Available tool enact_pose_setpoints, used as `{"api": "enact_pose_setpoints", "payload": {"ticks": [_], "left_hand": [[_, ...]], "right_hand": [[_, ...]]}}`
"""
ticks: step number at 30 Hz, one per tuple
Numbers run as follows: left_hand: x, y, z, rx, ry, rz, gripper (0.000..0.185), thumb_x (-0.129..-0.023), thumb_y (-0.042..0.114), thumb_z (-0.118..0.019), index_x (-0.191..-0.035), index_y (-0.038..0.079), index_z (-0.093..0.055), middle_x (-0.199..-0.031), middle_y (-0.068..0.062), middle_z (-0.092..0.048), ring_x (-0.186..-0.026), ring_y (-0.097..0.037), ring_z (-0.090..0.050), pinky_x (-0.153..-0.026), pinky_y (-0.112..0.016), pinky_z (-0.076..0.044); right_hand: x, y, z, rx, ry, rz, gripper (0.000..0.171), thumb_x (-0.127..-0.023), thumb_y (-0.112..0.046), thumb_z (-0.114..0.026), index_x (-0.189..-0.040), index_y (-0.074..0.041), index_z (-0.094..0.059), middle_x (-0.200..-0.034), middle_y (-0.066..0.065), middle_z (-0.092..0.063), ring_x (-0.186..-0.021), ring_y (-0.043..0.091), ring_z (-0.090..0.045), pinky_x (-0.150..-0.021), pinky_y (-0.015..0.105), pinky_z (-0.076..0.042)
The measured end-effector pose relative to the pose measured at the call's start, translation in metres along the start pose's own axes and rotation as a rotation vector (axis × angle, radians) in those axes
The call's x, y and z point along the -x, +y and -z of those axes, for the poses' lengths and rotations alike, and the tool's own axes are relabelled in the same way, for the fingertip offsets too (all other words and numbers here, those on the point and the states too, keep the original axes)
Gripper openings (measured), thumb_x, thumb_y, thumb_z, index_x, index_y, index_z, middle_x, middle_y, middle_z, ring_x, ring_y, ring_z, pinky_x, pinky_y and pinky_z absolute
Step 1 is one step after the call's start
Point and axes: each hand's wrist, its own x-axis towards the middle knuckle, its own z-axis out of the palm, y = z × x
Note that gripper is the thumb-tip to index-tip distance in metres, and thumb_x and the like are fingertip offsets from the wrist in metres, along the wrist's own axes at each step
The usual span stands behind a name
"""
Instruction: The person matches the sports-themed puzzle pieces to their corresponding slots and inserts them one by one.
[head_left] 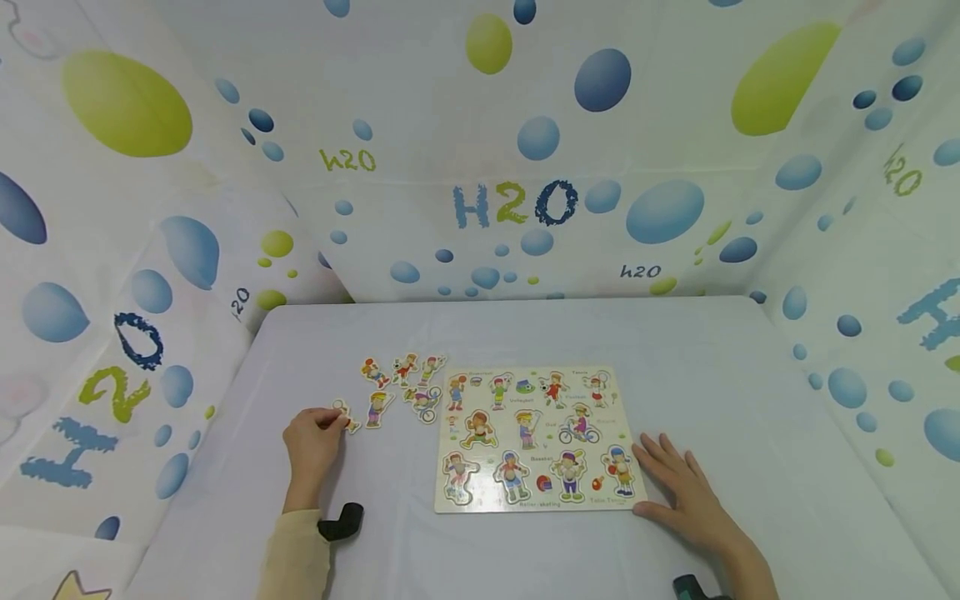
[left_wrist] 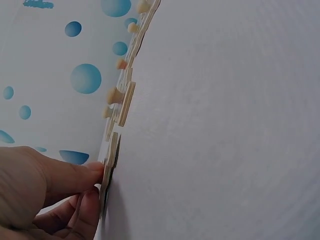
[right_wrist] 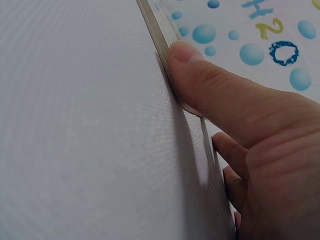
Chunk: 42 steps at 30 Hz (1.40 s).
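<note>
White sheeting printed with blue and green bubbles and "H2O" lettering is hung around a pale tabletop (head_left: 720, 375) on three sides. Near the middle of that surface a wooden puzzle board (head_left: 534, 439) is laid flat, its cut-outs filled with cartoon sports figures. At the board's near right corner the right hand (head_left: 678, 492) is rested palm down with its fingers straight and slightly spread; in the right wrist view the thumb (right_wrist: 200, 75) is seen pressed against the edge of the board (right_wrist: 162, 37), and nothing is gripped. To the left of the board, a small cluster of loose pieces (head_left: 405, 383) is scattered on the table, just beside the board's far left corner. At the left end of that cluster, one puzzle piece (head_left: 347, 415) is pinched by the left hand (head_left: 311, 437) between thumb and curled fingers. In the left wrist view the fingertips (left_wrist: 92, 172) are closed on the thin edge of this piece (left_wrist: 111, 155), which is seen still close to the tabletop; whether it is lifted clear cannot be told. Other pegged pieces (left_wrist: 122, 100) are lined up beyond it.
</note>
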Motion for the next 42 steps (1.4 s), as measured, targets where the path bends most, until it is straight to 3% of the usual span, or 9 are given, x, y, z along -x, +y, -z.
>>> {"api": "enact_pose_setpoints", "payload": {"ticks": [9,19,25,31,36,42], "left_hand": [[-0.008,0.016,0.008,0.005,0.003,-0.029,0.014,-0.084,0.002,-0.072,-0.093,-0.008,-0.074,-0.094,-0.026,-0.067,-0.085,-0.037,-0.063,-0.072,-0.040,-0.045],[-0.027,0.054,-0.002,0.022,-0.053,-0.110,0.014,-0.085,0.003,-0.071,-0.095,-0.007,-0.075,-0.099,-0.024,-0.066,-0.087,-0.035,-0.064,-0.075,-0.042,-0.049],[-0.030,0.086,-0.019,0.073,-0.103,-0.167,0.014,-0.085,0.001,-0.071,-0.096,-0.007,-0.074,-0.101,-0.023,-0.066,-0.088,-0.035,-0.065,-0.077,-0.046,-0.054],[-0.024,0.119,-0.043,0.130,-0.159,-0.216,0.013,-0.085,0.001,-0.072,-0.095,-0.006,-0.075,-0.101,-0.020,-0.065,-0.087,-0.032,-0.065,-0.076,-0.043,-0.054],[-0.015,0.144,-0.066,0.175,-0.230,-0.301,0.012,-0.084,0.001,-0.072,-0.094,-0.005,-0.075,-0.099,-0.019,-0.065,-0.086,-0.032,-0.066,-0.075,-0.042,-0.055],[-0.011,0.169,-0.092,0.169,-0.299,-0.396,0.009,-0.085,0.003,-0.072,-0.092,-0.003,-0.076,-0.096,-0.015,-0.065,-0.082,-0.028,-0.065,-0.073,-0.038,-0.055]], "right_hand": [[0.000,0.002,-0.002,0.013,0.003,-0.011,0.080,-0.078,-0.043,-0.076,-0.147,-0.017,-0.045,-0.155,0.018,-0.037,-0.153,0.022,-0.008,-0.121,0.041,0.010],[-0.001,0.003,-0.001,0.010,-0.007,-0.025,0.080,-0.079,-0.044,-0.076,-0.148,-0.018,-0.044,-0.156,0.017,-0.035,-0.153,0.023,-0.007,-0.121,0.043,0.010],[-0.001,0.003,0.000,0.005,-0.008,-0.018,0.079,-0.079,-0.043,-0.075,-0.147,-0.017,-0.045,-0.156,0.017,-0.034,-0.153,0.018,-0.005,-0.121,0.043,0.010],[0.001,0.002,-0.001,-0.001,0.009,-0.010,0.078,-0.079,-0.042,-0.076,-0.146,-0.017,-0.046,-0.155,0.018,-0.036,-0.152,0.027,-0.011,-0.121,0.048,0.007],[0.002,0.003,-0.001,-0.001,0.020,-0.002,0.077,-0.078,-0.041,-0.077,-0.146,-0.016,-0.047,-0.154,0.018,-0.037,-0.151,0.030,-0.013,-0.121,0.049,0.006],[0.001,0.003,-0.003,0.003,0.011,-0.004,0.078,-0.079,-0.043,-0.075,-0.146,-0.016,-0.046,-0.154,0.019,-0.036,-0.153,0.019,-0.007,-0.121,0.045,0.009]]}}
